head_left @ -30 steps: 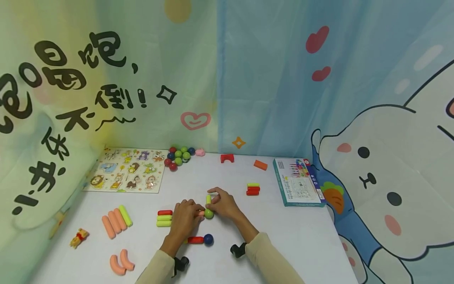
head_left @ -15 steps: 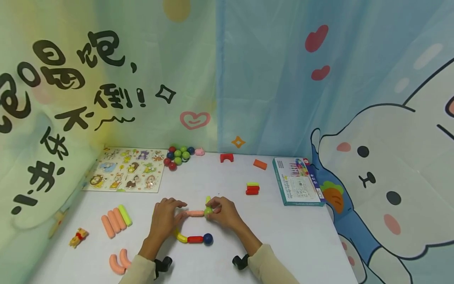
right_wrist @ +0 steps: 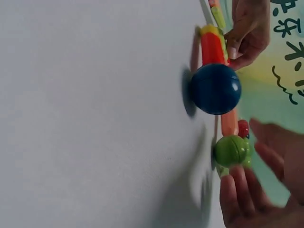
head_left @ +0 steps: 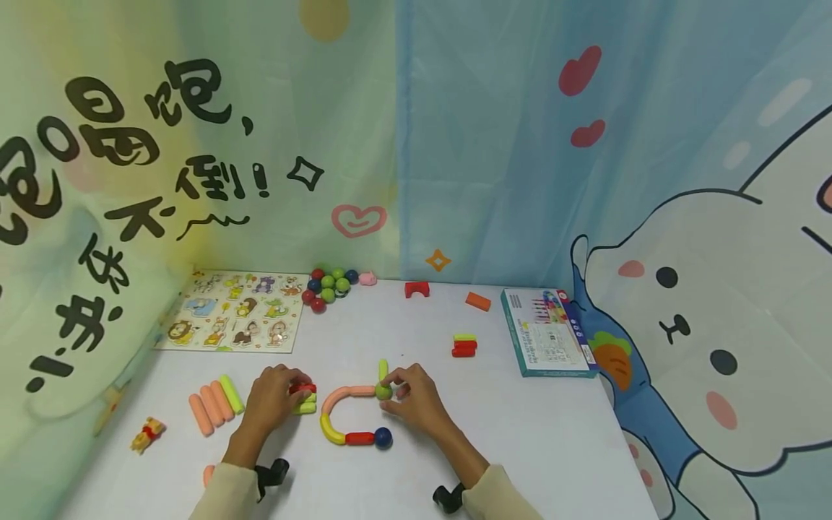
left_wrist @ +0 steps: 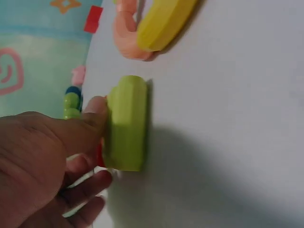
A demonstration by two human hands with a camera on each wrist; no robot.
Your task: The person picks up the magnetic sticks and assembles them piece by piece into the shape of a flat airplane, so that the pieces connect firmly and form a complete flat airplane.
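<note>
In the head view, a joined curve on the white table has a dark blue ball (head_left: 383, 438), a red stick (head_left: 360, 438), a yellow curved piece (head_left: 332, 430), a salmon curved piece (head_left: 333, 401), a salmon stick (head_left: 361, 391), a green ball (head_left: 383, 391) and an upright-pointing lime stick (head_left: 383, 369). My right hand (head_left: 419, 402) hovers beside the green ball, thumb and fingers spread apart. My left hand (head_left: 271, 401) is at a small group of short sticks, thumb and finger on a red stick (head_left: 303, 388); two lime sticks (left_wrist: 128, 123) lie against it. The index finger is partly hidden.
Salmon and lime long sticks (head_left: 211, 406) and a small bear figure (head_left: 148, 435) lie at left. Further back are a sticker sheet (head_left: 232, 310), several balls (head_left: 328, 282), a red arch (head_left: 417, 289), an orange block (head_left: 478, 301), short sticks (head_left: 464, 345) and a box (head_left: 547, 332).
My left hand has left the salmon pieces and moved left to the short sticks. The right hand's fingers have drawn slightly away from the green ball.
</note>
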